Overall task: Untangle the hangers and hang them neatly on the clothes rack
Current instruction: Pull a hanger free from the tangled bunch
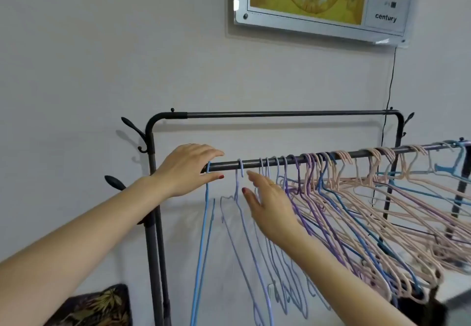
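A dark metal clothes rack has a near rail [254, 163] loaded with thin wire hangers. At the rail's left end hangs a blue hanger [204, 223], and my left hand [188, 170] sits over that end, fingers above the rail and thumb below by the blue hook. A lilac hanger [238, 195] hangs just right of it. My right hand [267, 203] is flat with straight fingers, in front of several lilac hangers [280, 262], holding nothing. Further right, purple, blue and pink hangers [369, 198] crowd the rail and overlap.
The rack's far rail [280, 114] is bare, with coat hooks [132, 126] on the left post. A framed wall clock panel [323, 1] hangs above, its cord [390, 91] running down behind the rack. A patterned cushion [96, 308] lies at the lower left.
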